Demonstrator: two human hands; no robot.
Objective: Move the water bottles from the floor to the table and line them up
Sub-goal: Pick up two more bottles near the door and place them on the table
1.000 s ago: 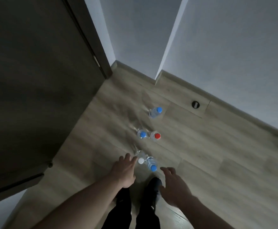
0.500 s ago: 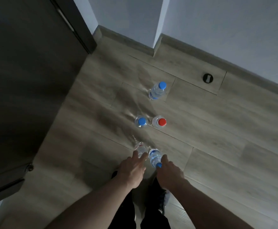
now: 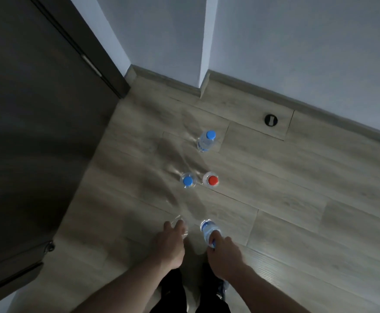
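Note:
Several clear water bottles stand on the wooden floor. My left hand (image 3: pixel 170 243) grips the top of the nearest left bottle (image 3: pixel 180 220), hiding its cap. My right hand (image 3: pixel 224 249) grips the neck of the nearest right bottle (image 3: pixel 207 228), whose blue cap shows just at my fingers. Farther out, a blue-capped bottle (image 3: pixel 188 181) and a red-capped bottle (image 3: pixel 211 180) stand side by side. Another blue-capped bottle (image 3: pixel 207 141) stands alone nearer the wall. No table is in view.
A dark door or cabinet (image 3: pixel 38 132) fills the left side. Grey walls with a skirting board (image 3: pixel 274 91) and a jutting corner close off the far side. A round black fitting (image 3: pixel 271 120) sits in the floor. My dark shoes (image 3: pixel 218 290) are below my hands.
Both hands reached down from apart and closed on the tops of the two nearest bottles. The view shifted slightly.

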